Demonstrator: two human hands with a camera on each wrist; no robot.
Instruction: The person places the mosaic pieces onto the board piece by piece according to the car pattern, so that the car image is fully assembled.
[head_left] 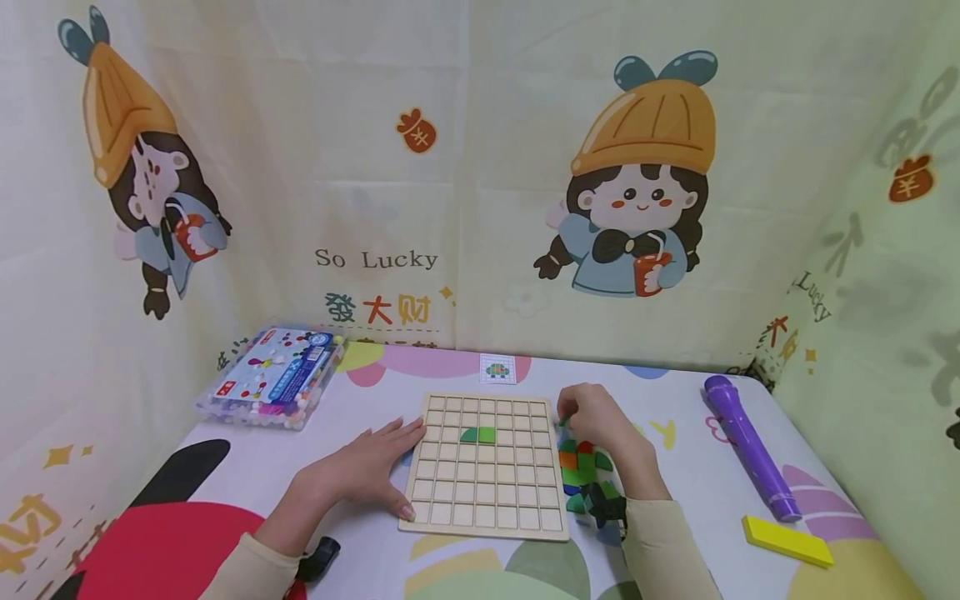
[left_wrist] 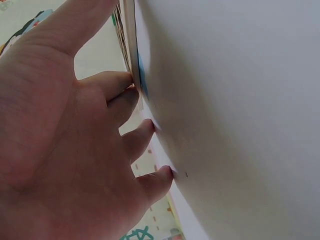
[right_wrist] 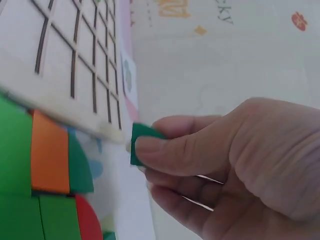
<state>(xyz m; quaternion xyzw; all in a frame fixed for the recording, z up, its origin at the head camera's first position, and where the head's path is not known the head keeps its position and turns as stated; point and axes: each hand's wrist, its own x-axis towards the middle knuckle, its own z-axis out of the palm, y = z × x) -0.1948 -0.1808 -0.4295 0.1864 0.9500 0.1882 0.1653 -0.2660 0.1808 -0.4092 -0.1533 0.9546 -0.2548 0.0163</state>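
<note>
Nearest the person, the left hand (head_left: 367,471) lies flat on the table (head_left: 675,450) with fingers straight and spread, holding nothing; its fingertips (left_wrist: 162,176) press against the left edge of the wooden grid board (head_left: 487,500), as the left wrist view shows close up. The right hand (head_left: 600,421) sits just off the board's right edge with fingers curled, pinching one small dark green piece (right_wrist: 142,142) between thumb and forefinger; the piece is held clear of the table, just beside the board's far right corner. Directly under that wrist is a loose heap of coloured pieces (head_left: 588,479), green, orange and red, touching one another beside the board; their count is hard to make out because the arm covers part of them. On the board itself two green pieces (head_left: 478,434) lie side by side in neighbouring cells of the third row. To the right lie one yellow block (head_left: 787,540) and, beyond it, one purple torch-like cylinder (head_left: 750,446). Farther off, one small picture card (head_left: 497,368) rests past the board's far edge, and one clear plastic box (head_left: 273,377) of small parts stands at the far left.
</note>
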